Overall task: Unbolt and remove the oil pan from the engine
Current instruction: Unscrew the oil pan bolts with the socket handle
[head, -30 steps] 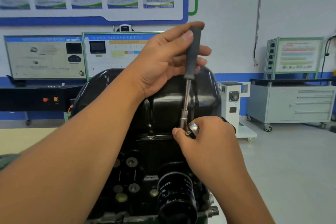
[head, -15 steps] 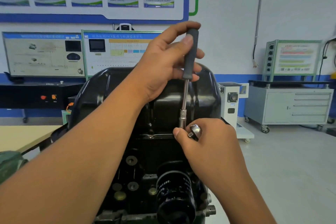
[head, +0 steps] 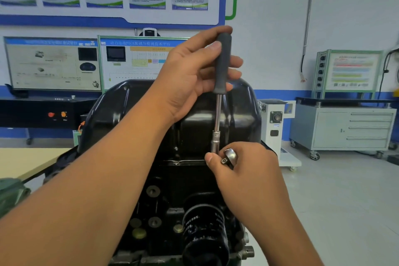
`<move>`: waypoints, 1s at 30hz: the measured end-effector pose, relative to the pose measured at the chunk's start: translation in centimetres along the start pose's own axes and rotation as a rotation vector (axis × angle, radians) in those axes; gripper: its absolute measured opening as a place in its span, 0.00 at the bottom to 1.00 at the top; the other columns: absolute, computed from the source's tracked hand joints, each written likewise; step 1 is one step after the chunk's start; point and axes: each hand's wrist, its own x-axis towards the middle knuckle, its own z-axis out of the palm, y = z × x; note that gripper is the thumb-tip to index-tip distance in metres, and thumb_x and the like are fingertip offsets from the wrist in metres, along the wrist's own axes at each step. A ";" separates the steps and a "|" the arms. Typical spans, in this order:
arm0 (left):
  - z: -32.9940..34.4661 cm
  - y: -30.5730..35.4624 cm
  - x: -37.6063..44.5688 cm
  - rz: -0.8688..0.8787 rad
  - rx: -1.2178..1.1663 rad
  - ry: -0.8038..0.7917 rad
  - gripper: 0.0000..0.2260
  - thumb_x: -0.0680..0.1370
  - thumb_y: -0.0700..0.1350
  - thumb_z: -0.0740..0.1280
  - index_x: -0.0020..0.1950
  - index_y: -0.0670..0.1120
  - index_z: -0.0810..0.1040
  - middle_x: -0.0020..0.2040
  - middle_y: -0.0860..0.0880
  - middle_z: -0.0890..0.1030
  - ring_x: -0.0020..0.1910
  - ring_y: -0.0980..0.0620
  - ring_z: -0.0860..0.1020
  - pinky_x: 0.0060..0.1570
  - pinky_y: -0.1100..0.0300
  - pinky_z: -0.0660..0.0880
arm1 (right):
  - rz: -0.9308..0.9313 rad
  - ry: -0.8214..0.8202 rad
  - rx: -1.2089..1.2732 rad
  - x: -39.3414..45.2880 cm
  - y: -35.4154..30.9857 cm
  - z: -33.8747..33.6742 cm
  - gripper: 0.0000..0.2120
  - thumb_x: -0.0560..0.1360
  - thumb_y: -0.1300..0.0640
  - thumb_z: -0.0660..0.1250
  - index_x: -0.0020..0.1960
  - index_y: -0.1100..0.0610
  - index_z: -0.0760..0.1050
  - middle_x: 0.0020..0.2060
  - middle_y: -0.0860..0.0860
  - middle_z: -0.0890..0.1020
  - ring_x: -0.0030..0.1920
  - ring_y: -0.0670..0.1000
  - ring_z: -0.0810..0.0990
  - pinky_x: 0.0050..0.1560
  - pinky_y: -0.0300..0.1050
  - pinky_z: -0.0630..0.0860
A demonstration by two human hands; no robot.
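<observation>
Oil pan (head: 237, 112): glossy black painted metal, smooth, catching reflections.
Driver handle (head: 223, 62) in my left hand: matt dark grey, rubbery-looking.
Driver shaft (head: 218, 112): bright polished metal.
Socket (head: 215, 141): shiny steel.
Ratchet head (head: 229, 156) in my right hand: chromed.
Oil filter (head: 205, 233): black, slightly glossy.

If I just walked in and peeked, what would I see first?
Right in the middle, a left hand grips the dark handle of a socket driver that stands upright, its silver tip down at the edge of the big shiny black oil pan. Just below, the right hand pinches the bottom of the driver and holds a small silver ratchet head. Lower down, a black oil filter sticks out toward you.
</observation>
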 end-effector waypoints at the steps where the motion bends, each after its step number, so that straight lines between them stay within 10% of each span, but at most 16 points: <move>1: -0.1 0.1 0.0 -0.010 -0.017 -0.007 0.13 0.85 0.41 0.61 0.69 0.47 0.77 0.50 0.37 0.85 0.46 0.41 0.86 0.43 0.52 0.83 | 0.004 0.000 0.003 0.0 0.0 0.0 0.25 0.76 0.41 0.71 0.29 0.54 0.69 0.23 0.46 0.72 0.27 0.48 0.72 0.28 0.42 0.66; 8: -0.2 -0.4 0.0 0.042 0.002 0.048 0.14 0.80 0.39 0.70 0.63 0.50 0.73 0.39 0.46 0.77 0.37 0.48 0.80 0.37 0.53 0.81 | 0.005 0.019 -0.018 0.0 -0.2 0.2 0.25 0.75 0.39 0.71 0.29 0.55 0.70 0.23 0.46 0.72 0.27 0.48 0.73 0.27 0.40 0.65; 16: -0.7 0.1 -0.2 -0.013 -0.134 -0.039 0.16 0.87 0.42 0.54 0.70 0.47 0.76 0.53 0.37 0.85 0.46 0.43 0.85 0.45 0.49 0.82 | 0.018 0.028 -0.006 0.0 -0.1 0.3 0.26 0.75 0.39 0.72 0.29 0.54 0.68 0.23 0.46 0.73 0.27 0.48 0.72 0.27 0.41 0.65; 30: 0.3 0.1 -0.5 0.051 -0.058 0.053 0.13 0.81 0.41 0.67 0.65 0.47 0.76 0.48 0.42 0.78 0.40 0.55 0.80 0.39 0.59 0.78 | 0.053 0.080 -0.052 -0.4 -0.7 0.8 0.26 0.73 0.34 0.70 0.31 0.54 0.72 0.23 0.47 0.73 0.28 0.47 0.74 0.27 0.42 0.66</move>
